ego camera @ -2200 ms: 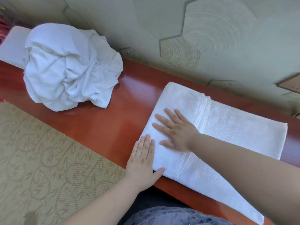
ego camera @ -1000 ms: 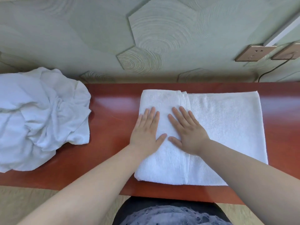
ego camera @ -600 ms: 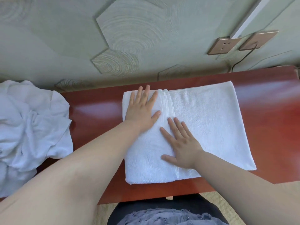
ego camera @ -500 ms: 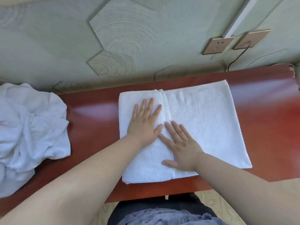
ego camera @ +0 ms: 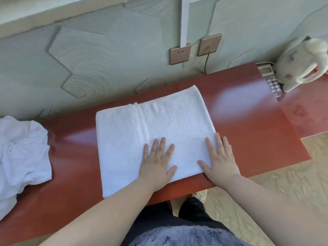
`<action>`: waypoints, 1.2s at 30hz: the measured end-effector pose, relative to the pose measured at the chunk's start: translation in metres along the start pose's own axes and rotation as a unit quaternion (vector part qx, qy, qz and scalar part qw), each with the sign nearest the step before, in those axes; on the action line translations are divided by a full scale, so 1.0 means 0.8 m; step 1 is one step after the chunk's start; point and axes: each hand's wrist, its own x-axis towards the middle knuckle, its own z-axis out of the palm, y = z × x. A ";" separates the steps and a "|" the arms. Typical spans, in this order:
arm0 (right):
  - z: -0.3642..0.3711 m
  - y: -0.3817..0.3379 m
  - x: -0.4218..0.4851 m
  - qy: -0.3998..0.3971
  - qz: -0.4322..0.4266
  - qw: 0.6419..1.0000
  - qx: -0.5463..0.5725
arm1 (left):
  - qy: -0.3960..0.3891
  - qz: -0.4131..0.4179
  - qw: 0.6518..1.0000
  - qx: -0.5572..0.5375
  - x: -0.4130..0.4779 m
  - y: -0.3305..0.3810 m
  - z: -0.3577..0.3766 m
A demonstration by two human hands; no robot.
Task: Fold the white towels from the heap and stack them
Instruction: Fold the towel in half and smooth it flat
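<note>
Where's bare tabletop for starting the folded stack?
Widest bare patch: right of the folded towel, up to the phone and plush toy. Narrower strip between that towel and the heap. Crowded: left end under the heap, far-right corner.

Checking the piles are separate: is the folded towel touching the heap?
Apart. The head view shows bare red tabletop between the folded towel and the heap.

Terry-cloth towel (ego camera: 159, 125), glossy wooden table (ego camera: 248, 121)

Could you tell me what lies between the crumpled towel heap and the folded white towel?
Only bare glossy red tabletop, in the head view; the crumpled white towel heap and folded white towel lie apart.
</note>
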 end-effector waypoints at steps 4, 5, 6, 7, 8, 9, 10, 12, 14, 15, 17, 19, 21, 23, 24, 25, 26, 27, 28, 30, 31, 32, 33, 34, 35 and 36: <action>-0.027 0.003 -0.002 0.066 0.069 0.975 0.201 | -0.020 -0.044 0.998 -0.033 0.042 0.057 -0.027; -0.034 0.004 0.001 0.068 0.090 0.962 0.250 | -0.027 -0.047 0.998 -0.045 0.051 0.072 -0.034; -0.041 0.005 0.006 0.056 0.114 0.949 0.289 | -0.033 -0.047 0.997 -0.058 0.059 0.087 -0.040; -0.049 0.007 0.012 0.037 0.140 0.938 0.316 | -0.037 -0.047 0.995 -0.079 0.067 0.102 -0.048; -0.054 0.010 0.018 0.014 0.162 0.929 0.332 | -0.037 -0.050 0.992 -0.109 0.075 0.116 -0.056; -0.059 0.013 0.025 -0.008 0.180 0.923 0.341 | -0.027 -0.060 0.988 -0.143 0.084 0.127 -0.065; -0.062 0.016 0.030 -0.026 0.194 0.917 0.346 | -0.005 -0.072 0.982 -0.173 0.095 0.135 -0.076; -0.065 0.023 0.035 -0.051 0.202 0.920 0.331 | 0.037 -0.084 0.975 -0.203 0.123 0.142 -0.103; -0.063 0.029 0.032 -0.065 0.199 0.929 0.304 | 0.033 -0.057 0.983 -0.173 0.160 0.139 -0.131; -0.060 0.032 0.029 -0.067 0.198 0.932 0.297 | 0.016 -0.034 0.990 -0.133 0.180 0.136 -0.145; -0.051 0.038 0.020 -0.070 0.195 0.933 0.295 | -0.019 -0.003 0.999 -0.036 0.219 0.127 -0.170; -0.043 0.042 0.011 -0.070 0.196 0.931 0.300 | -0.035 0.021 0.997 0.072 0.254 0.120 -0.190; -0.035 0.045 0.002 -0.070 0.203 0.924 0.316 | -0.043 0.039 0.986 0.156 0.282 0.116 -0.204; -0.031 0.046 -0.006 -0.066 0.201 0.920 0.331 | -0.029 0.049 0.976 0.209 0.304 0.112 -0.211; -0.030 0.046 -0.010 -0.063 0.196 0.919 0.338 | -0.022 0.049 0.972 0.229 0.313 0.109 -0.213; -0.030 0.047 -0.012 -0.060 0.191 0.917 0.345 | -0.021 0.050 0.968 0.243 0.320 0.106 -0.214; -0.030 0.047 -0.014 -0.058 0.188 0.915 0.353 | -0.024 0.052 0.964 0.259 0.326 0.104 -0.216; -0.030 0.046 -0.015 -0.059 0.186 0.913 0.359 | -0.028 0.055 0.958 0.279 0.329 0.103 -0.219; -0.031 0.046 -0.017 -0.061 0.183 0.911 0.364 | -0.028 0.059 0.951 0.303 0.335 0.102 -0.220; -0.032 0.044 -0.020 -0.067 0.178 0.907 0.376 | -0.035 0.063 0.939 0.337 0.339 0.103 -0.228; -0.033 0.043 -0.022 -0.069 0.175 0.906 0.379 | -0.037 0.066 0.933 0.352 0.340 0.101 -0.233; -0.034 0.041 -0.024 -0.068 0.172 0.906 0.381 | -0.042 0.068 0.928 0.363 0.341 0.097 -0.237; -0.035 0.038 -0.026 -0.065 0.168 0.905 0.385 | -0.046 0.068 0.931 0.355 0.339 0.092 -0.243; -0.037 0.034 -0.029 -0.056 0.162 0.905 0.390 | -0.038 0.073 0.938 0.338 0.338 0.083 -0.248; -0.040 0.028 -0.032 -0.040 0.150 0.907 0.392 | -0.026 0.075 0.948 0.307 0.334 0.073 -0.254; -0.045 0.019 -0.037 -0.019 0.129 0.914 0.385 | -0.020 0.077 0.957 0.279 0.327 0.060 -0.259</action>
